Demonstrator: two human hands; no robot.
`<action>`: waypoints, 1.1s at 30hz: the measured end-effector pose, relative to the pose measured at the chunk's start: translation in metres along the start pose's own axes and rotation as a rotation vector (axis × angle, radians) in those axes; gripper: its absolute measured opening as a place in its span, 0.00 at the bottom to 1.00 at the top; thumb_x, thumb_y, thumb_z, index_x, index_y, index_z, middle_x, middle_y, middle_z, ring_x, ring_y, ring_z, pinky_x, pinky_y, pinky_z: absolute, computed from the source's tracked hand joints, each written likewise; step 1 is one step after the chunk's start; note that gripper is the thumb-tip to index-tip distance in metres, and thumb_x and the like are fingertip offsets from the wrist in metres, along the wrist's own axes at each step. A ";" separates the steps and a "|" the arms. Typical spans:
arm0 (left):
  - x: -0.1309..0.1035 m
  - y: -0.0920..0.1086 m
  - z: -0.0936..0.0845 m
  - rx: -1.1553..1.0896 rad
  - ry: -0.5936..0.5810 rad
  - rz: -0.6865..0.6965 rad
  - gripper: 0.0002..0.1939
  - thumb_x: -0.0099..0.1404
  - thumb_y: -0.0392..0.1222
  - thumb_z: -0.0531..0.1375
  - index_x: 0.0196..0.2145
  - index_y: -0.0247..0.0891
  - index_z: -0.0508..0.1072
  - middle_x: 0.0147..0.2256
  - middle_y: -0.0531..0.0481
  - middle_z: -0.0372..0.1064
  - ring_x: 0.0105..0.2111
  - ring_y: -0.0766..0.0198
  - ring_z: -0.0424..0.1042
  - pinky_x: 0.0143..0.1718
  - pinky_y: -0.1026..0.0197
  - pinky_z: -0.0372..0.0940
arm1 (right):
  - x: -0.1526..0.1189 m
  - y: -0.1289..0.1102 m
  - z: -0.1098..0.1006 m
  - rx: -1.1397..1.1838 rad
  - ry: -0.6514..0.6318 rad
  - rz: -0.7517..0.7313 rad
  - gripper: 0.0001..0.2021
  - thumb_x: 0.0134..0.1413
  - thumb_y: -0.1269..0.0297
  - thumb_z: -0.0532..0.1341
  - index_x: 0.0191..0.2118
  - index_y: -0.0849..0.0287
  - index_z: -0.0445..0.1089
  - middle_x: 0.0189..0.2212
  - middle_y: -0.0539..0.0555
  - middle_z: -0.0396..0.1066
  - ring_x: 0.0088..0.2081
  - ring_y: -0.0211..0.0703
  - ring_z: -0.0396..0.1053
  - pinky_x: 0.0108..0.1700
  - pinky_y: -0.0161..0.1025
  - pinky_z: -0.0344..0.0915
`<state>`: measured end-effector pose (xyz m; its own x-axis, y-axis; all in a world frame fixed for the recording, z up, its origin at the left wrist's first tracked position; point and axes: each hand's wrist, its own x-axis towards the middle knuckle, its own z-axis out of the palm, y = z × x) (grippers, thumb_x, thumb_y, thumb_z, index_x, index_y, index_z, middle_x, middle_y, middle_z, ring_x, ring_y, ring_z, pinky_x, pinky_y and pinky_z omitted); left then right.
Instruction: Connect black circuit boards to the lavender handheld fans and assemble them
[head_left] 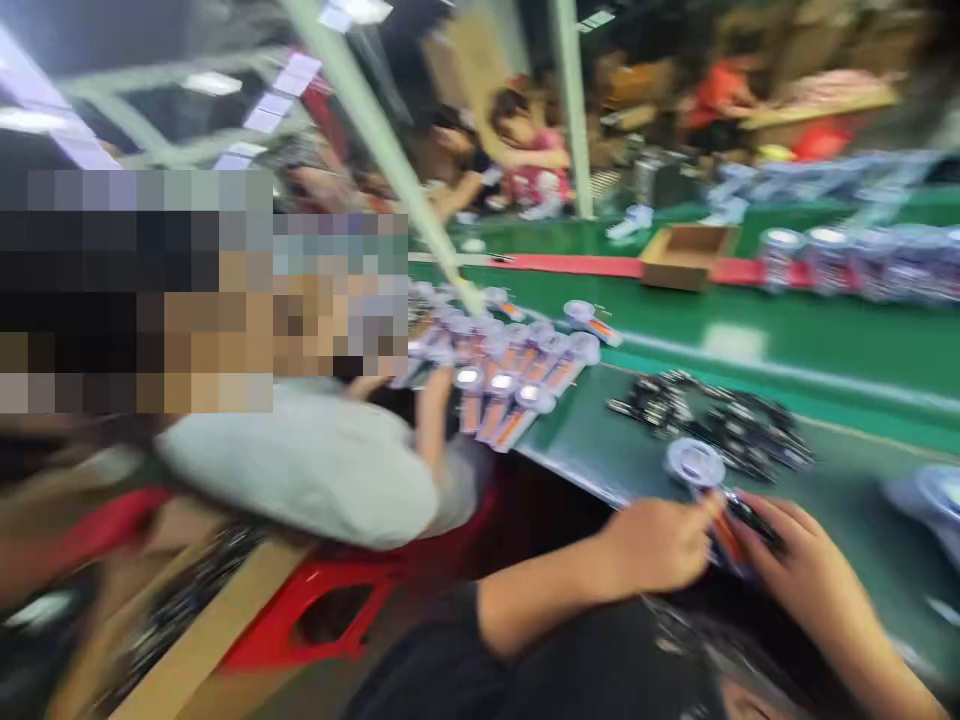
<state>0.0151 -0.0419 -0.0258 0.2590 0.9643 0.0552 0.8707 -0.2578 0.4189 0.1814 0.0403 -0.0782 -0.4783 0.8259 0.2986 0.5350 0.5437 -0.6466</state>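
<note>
- On the near side of the dark pile (712,415), a round-headed piece (695,463) with an orange-striped handle is at the person's two hands, by the edge of the surface (592,440); it looks partway through handling, with neither hand withdrawn.
- The right hand (802,560) has its fingers pinching a slim dark part (754,520) alongside that handle.
- The left hand (667,545) has its index finger reaching onto the handle and the others curled; motion blur is heavy here, so I cannot tell whether they grip it.
- Much seems left to draw on: the dark pile is a loose heap of many shiny dark parts.
- Left of the dark pile, similar pieces (517,370) lie closely side by side, with a single piece (591,322) just apart from them; whether these count as done does not show.
- Right of the dark pile, a pale rounded item (934,500) is cut off by the view.
- Beyond the dark pile runs a glossy green band (862,340), then a red strip (577,264) bearing an open cardboard box (671,275) and a row of pale items (832,258).
- Well left of the dark pile, a co-worker in a pale top (300,460) sits near a red stool (274,615).
- Farther beyond the dark pile, other people work among pale posts (574,110) under ceiling lights (214,83).
</note>
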 end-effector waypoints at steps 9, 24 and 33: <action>0.052 -0.064 -0.003 0.008 0.069 0.243 0.29 0.64 0.38 0.60 0.62 0.37 0.61 0.61 0.38 0.63 0.61 0.47 0.61 0.62 0.41 0.59 | -0.013 -0.018 -0.023 -0.138 -0.075 0.054 0.17 0.59 0.71 0.60 0.53 0.56 0.73 0.42 0.58 0.71 0.42 0.47 0.71 0.46 0.46 0.72; 0.047 -0.041 -0.007 -0.033 -0.081 0.116 0.16 0.63 0.42 0.63 0.50 0.44 0.75 0.51 0.42 0.66 0.52 0.47 0.64 0.52 0.42 0.64 | -0.011 -0.033 -0.034 -0.232 -0.266 0.053 0.15 0.64 0.70 0.56 0.52 0.57 0.75 0.41 0.60 0.66 0.40 0.46 0.60 0.45 0.45 0.64; 0.053 -0.039 -0.008 -0.022 -0.110 0.094 0.08 0.63 0.43 0.63 0.41 0.45 0.78 0.47 0.45 0.69 0.49 0.48 0.66 0.51 0.43 0.64 | -0.042 -0.017 -0.040 -0.139 -0.094 0.198 0.20 0.59 0.61 0.63 0.57 0.53 0.69 0.46 0.58 0.69 0.47 0.50 0.65 0.50 0.50 0.60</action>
<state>-0.0082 0.0199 -0.0317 0.3840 0.9233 -0.0045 0.8315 -0.3437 0.4364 0.2206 0.0030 -0.0516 -0.4141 0.9042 0.1046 0.7122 0.3934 -0.5814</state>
